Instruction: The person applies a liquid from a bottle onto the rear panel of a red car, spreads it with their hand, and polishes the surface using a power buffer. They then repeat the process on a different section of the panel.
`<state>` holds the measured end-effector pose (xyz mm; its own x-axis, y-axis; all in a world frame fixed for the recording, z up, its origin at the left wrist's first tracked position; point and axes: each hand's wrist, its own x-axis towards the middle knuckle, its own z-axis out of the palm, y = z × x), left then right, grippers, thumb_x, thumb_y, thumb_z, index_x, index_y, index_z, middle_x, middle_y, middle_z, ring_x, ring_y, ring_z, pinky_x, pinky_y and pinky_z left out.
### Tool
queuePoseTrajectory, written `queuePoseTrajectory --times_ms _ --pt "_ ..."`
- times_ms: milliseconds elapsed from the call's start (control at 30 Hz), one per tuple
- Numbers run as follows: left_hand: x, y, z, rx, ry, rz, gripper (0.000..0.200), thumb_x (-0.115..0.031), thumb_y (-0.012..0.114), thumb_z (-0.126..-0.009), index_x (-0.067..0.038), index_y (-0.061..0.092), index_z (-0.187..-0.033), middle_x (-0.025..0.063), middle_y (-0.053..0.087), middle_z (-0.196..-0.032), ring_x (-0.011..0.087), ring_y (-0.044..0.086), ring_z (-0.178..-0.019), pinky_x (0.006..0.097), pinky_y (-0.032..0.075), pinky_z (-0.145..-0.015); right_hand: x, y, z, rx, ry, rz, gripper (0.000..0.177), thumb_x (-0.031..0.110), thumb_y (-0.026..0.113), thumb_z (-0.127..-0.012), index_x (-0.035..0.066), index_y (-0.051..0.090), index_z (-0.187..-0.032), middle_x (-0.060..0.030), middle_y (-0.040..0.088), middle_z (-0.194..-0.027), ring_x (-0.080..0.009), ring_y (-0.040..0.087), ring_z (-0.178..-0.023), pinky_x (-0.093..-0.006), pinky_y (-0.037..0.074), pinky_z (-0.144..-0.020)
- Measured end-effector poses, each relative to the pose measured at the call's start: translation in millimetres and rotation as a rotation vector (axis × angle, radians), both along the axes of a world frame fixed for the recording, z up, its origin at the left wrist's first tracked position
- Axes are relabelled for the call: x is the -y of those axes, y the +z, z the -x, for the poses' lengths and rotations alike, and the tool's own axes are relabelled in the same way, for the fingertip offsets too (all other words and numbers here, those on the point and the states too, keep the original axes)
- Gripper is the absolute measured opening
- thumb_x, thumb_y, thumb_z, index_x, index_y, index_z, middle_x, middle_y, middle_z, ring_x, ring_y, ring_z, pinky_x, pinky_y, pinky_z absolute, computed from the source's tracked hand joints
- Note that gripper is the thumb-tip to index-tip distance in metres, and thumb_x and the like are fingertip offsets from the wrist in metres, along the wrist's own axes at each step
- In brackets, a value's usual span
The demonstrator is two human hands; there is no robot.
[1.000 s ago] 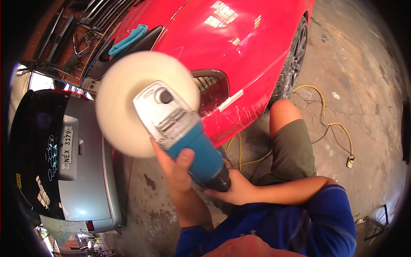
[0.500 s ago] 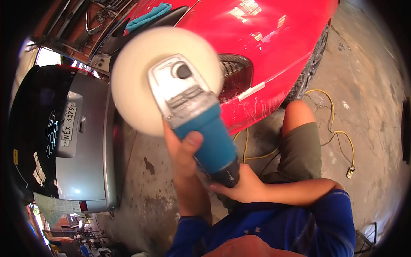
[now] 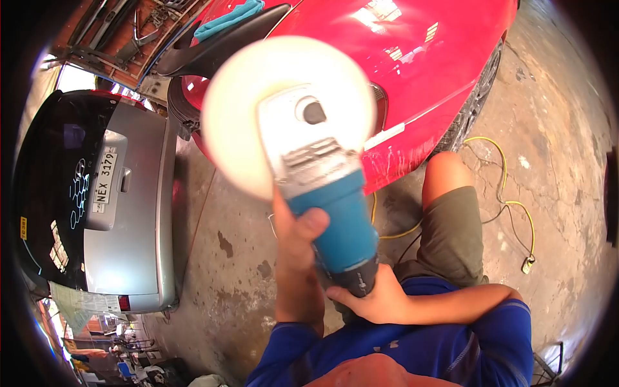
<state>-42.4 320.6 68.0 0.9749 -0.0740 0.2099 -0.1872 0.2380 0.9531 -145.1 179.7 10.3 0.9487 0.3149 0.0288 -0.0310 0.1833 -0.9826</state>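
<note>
I hold a polisher (image 3: 335, 213) with a blue body, a silver gear head and a black rear end. My left hand (image 3: 300, 235) is wrapped round its body just behind the gear head, thumb on top. At the rear end my right hand (image 3: 380, 297) grips the black handle. The wide cream buffing pad (image 3: 235, 122), smeared by motion, overlaps the front corner of a red car (image 3: 412, 84) and covers part of its headlight. Whitish streaks mark the red bumper below the light.
A teal cloth (image 3: 229, 19) lies near the black trim of the red car. To the left stands a silver vehicle (image 3: 129, 251). A yellow cord (image 3: 506, 168) runs over the concrete floor (image 3: 554, 122) on the right. Tools hang on a wooden board (image 3: 122, 39) at upper left.
Both hands and the polisher have shifted to the right and slightly down in view. The pad now overlaps more of the headlight. My grip looks the same.
</note>
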Motion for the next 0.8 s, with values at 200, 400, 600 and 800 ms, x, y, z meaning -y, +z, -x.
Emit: queuePoseTrajectory --times_ms 200,400,600,800 --pt "-19.9 -4.4 -8.8 -0.039 -0.012 0.02 0.098 -0.06 0.079 -0.087 0.006 0.048 -0.152 0.0211 0.07 -0.126 0.0274 0.075 -0.101 0.0385 0.064 -0.082 -4.8 0.2 -12.9 -0.027 0.036 0.007 0.049 0.021 0.091 -0.091 0.002 0.071 -0.132 -0.0128 0.079 -0.115 -0.0202 0.075 -0.105 -0.0379 0.059 -0.095" --pt "-52.2 17.0 -28.0 0.052 0.101 -0.067 0.103 -0.073 0.068 -0.091 0.007 0.05 -0.152 0.0257 0.071 -0.128 0.0331 0.076 -0.102 0.0427 0.066 -0.08 -31.5 25.0 -42.4 0.039 0.041 -0.026 0.062 0.021 0.094 -0.086 0.004 0.067 -0.139 -0.017 0.07 -0.133 -0.0276 0.069 -0.124 -0.042 0.053 -0.107" --pt "-58.3 20.4 -31.6 0.072 0.166 -0.012 0.102 -0.073 0.065 -0.093 0.008 0.049 -0.152 0.027 0.071 -0.128 0.0343 0.077 -0.102 0.0435 0.067 -0.08 -41.3 30.3 -51.3 -0.027 0.082 -0.074 0.071 0.016 0.097 -0.081 0.004 0.064 -0.142 -0.0182 0.054 -0.152 -0.0317 0.057 -0.14 -0.0435 0.046 -0.116" --pt "-63.5 19.2 -31.0 0.06 0.187 0.042 0.1 -0.072 0.063 -0.096 0.009 0.047 -0.153 0.0289 0.068 -0.13 0.0351 0.076 -0.102 0.0424 0.067 -0.079 -52.9 21.5 -56.2 0.038 0.078 -0.061 0.073 0.034 0.094 -0.087 0.003 0.06 -0.144 -0.0183 0.076 -0.125 -0.0307 0.075 -0.118 -0.0421 0.058 -0.1"
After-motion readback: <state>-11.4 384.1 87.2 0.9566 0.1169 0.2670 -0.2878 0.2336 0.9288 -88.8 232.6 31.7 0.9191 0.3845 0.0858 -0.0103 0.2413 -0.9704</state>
